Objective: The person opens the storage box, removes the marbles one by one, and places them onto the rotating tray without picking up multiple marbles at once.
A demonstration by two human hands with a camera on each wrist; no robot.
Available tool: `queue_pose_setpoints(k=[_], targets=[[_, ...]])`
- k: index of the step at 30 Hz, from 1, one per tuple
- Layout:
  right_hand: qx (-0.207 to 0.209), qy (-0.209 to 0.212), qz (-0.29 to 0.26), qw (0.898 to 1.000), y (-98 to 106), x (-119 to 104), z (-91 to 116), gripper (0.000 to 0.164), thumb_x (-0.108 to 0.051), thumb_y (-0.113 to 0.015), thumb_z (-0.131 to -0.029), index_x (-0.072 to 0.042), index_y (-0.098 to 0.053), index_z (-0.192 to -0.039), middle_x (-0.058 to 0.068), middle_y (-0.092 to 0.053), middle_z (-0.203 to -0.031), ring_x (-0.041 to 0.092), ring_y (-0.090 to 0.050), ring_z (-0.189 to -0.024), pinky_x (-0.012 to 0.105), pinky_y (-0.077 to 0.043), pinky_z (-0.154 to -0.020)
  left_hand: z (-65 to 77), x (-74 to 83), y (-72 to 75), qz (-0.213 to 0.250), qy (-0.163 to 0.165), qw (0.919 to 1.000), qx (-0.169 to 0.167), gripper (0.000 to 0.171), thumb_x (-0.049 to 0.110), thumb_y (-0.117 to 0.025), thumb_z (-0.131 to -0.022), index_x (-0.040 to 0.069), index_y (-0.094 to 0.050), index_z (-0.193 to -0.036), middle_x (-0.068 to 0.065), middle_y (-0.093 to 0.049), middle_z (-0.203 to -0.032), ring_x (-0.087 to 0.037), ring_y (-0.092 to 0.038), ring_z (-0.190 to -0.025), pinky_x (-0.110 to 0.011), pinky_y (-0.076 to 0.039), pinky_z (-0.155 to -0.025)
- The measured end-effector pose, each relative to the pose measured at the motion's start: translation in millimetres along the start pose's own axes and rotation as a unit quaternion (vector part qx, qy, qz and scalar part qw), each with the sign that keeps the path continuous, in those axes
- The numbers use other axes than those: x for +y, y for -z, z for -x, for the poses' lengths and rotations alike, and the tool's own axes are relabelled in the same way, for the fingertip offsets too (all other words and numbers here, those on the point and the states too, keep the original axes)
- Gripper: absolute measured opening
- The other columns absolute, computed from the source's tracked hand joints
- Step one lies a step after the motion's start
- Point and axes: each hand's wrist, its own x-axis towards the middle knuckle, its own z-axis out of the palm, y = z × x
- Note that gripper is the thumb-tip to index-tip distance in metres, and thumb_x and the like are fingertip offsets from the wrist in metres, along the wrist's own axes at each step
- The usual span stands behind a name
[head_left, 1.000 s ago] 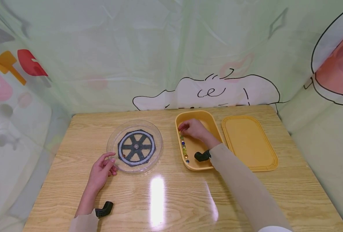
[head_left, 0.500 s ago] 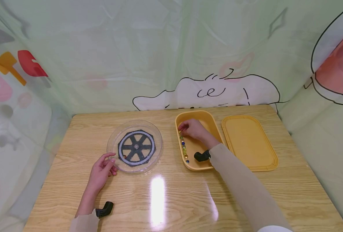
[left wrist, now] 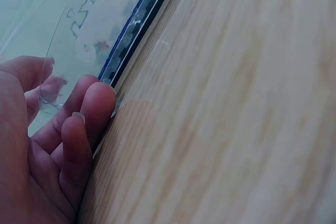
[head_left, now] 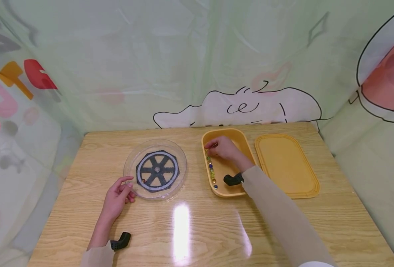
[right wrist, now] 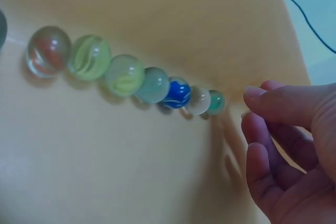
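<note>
**Q:** Where are the marbles lying?
**A:** The marbles (right wrist: 125, 75) are lying in a row inside the yellow bin (head_left: 223, 170), along its left wall. A green marble (right wrist: 215, 102) is ending the row nearest the bin's far left corner.

**Q:** What is the right hand doing?
**A:** The right hand (head_left: 221, 147) is reaching into that corner of the yellow bin. Its fingers are curling, and the thumb tip is standing close to the fingertips. The thumb is hiding part of the gap, so I cannot tell whether the hand is gripping a marble. The green marble is sitting near the thumb.

**Q:** And the left hand?
**A:** The left hand (head_left: 115, 196) is working to the left of the yellow bin. It is gripping the rim of the clear dish (head_left: 131, 159) on the side away from the bin, with thumb and fingers bending in at the edge.

**Q:** What is the dish showing?
**A:** A dark spoked frame (head_left: 157, 169) is showing within its outline. A reddish marble (head_left: 143, 181) is lying on the half farther from the bin.

**Q:** What is surrounding these?
**A:** A yellow lid (head_left: 287, 167) is lying flat, right of the bin. The wooden table (head_left: 203, 230) is supporting the bin; a printed curtain (head_left: 150, 55) is hanging behind it.
</note>
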Motion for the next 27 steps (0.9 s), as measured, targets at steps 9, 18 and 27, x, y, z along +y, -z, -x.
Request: queue_pose_setpoints(k=[9,18,27], targets=[[0.004,0.019,0.014,1.000,5.5,-3.7,2.2,0.019,-0.008,-0.077,-0.087,-0.005,-0.076,-0.106,0.006,-0.073,-0.101,0.023,-0.060,-0.090,0.030,-0.051,-0.078,0.3,0.1,0.0,0.003,-0.004,1.0000,-0.002,0.028,0.015,-0.055,-0.104,0.003,-0.057,-0.129,-0.011,-0.066,-0.073,-0.015,-0.064,-0.058,-0.025,-0.053,-0.055],[0.020,0.019,0.022,0.999,10.0,-11.2,6.3,0.016,-0.006,-0.075,-0.088,-0.004,-0.076,-0.104,0.008,-0.072,-0.099,0.022,-0.061,-0.086,0.028,-0.051,-0.070,0.3,-1.0,-0.2,0.006,-0.008,1.0000,0.002,0.027,0.014,-0.055,-0.103,0.005,-0.058,-0.128,-0.009,-0.066,-0.072,-0.014,-0.063,-0.057,-0.025,-0.051,-0.053],[0.033,0.027,0.026,0.999,17.7,-20.5,15.9,0.017,-0.007,-0.073,-0.090,-0.004,-0.074,-0.107,0.010,-0.070,-0.104,0.025,-0.061,-0.093,0.034,-0.050,-0.081,1.4,4.8,-1.5,0.006,0.003,1.0000,0.001,0.028,0.015,-0.056,-0.103,0.004,-0.058,-0.129,-0.016,-0.066,-0.076,-0.017,-0.064,-0.059,-0.026,-0.052,-0.055]])
